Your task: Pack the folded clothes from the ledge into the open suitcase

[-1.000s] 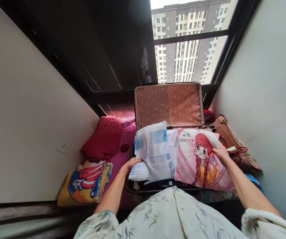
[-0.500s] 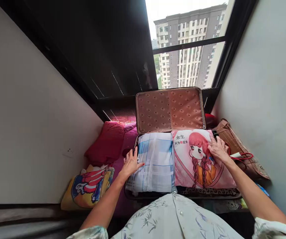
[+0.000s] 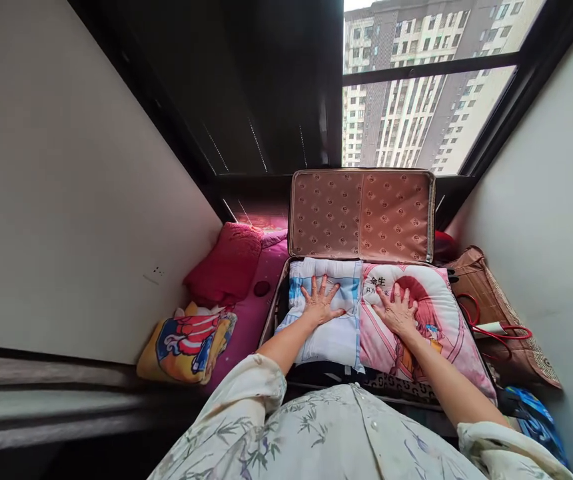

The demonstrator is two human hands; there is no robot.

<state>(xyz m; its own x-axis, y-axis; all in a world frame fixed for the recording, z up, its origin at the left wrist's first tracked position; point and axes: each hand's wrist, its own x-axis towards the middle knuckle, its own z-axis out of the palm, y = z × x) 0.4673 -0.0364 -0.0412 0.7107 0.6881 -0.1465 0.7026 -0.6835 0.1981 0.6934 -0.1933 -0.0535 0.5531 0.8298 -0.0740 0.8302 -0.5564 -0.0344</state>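
An open suitcase [image 3: 361, 217] lies in front of me, its patterned brown lid leaning up against the window side. Two pillows sit side by side in it. My left hand [image 3: 320, 303] is spread flat on the blue and white plaid pillow [image 3: 334, 343], denting it. With fingers apart, my right hand [image 3: 397, 312] presses on the pink pillow [image 3: 466, 353] printed with a cartoon girl, covering part of the picture and lettering. Dark things show under the pillows at the suitcase's near edge.
To the left are a red folded cloth [image 3: 231, 260] and a yellow cartoon-print bundle [image 3: 186, 347]. On the right, a brown folded mat or bag [image 3: 496, 307] with a red cord [image 3: 521, 330] lies by the wall, near a blue item [image 3: 541, 420]. A window [image 3: 426, 120] stands behind.
Both hands have moved inward from the pillows' outer edges onto their tops, and the pillows are now pressed down. The view has shifted, with the suitcase lower left side more exposed.
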